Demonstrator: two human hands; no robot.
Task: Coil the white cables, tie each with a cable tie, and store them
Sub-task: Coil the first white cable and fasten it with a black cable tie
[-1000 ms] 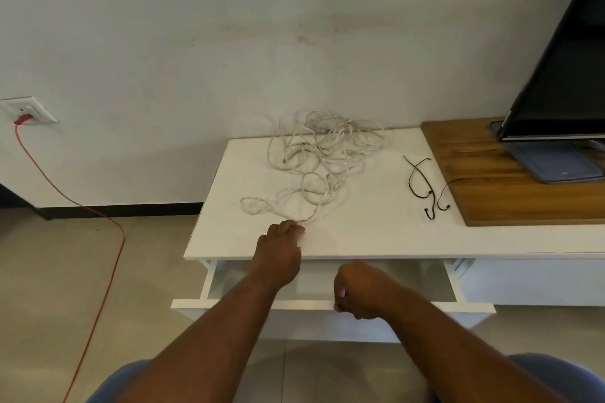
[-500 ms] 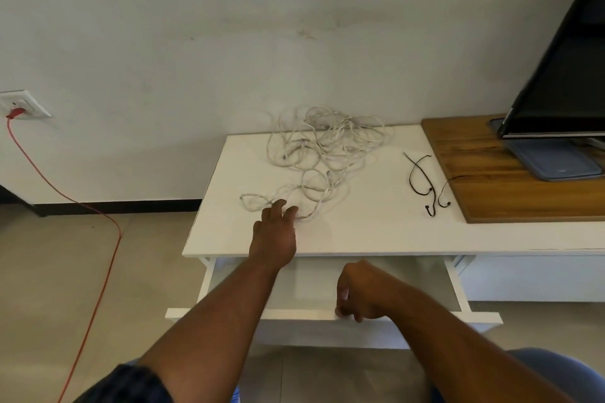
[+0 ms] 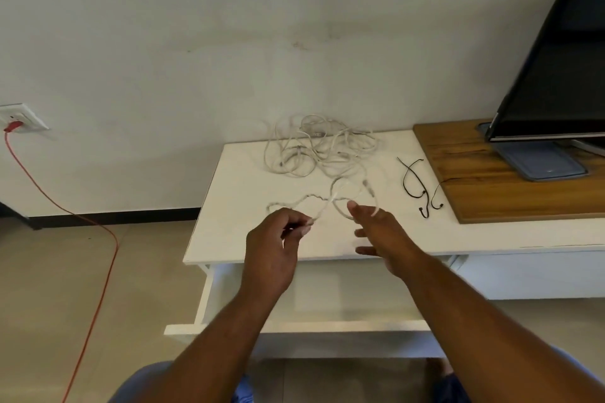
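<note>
A tangle of white cables [image 3: 320, 149] lies at the back of the white table [image 3: 235, 222], with one strand trailing toward the front. My left hand [image 3: 278, 239] pinches the end of that strand just above the tabletop. My right hand [image 3: 376, 229] hovers to its right with fingers spread, and a loop of the white cable crosses over its fingers. Two black cable ties [image 3: 417, 186] lie on the table to the right of the cables. Below the tabletop the white drawer [image 3: 294, 329] stands pulled out.
A wooden board [image 3: 474, 180] at the right carries a dark screen [image 3: 556, 82] on a grey base. On the left wall a red cord [image 3: 59, 206] runs from a socket [image 3: 19, 118] down to the tiled floor.
My left hand has picked up the cable end from the table. My right hand has left the drawer front and risen to the cable loop. The drawer is open wider than one second ago.
</note>
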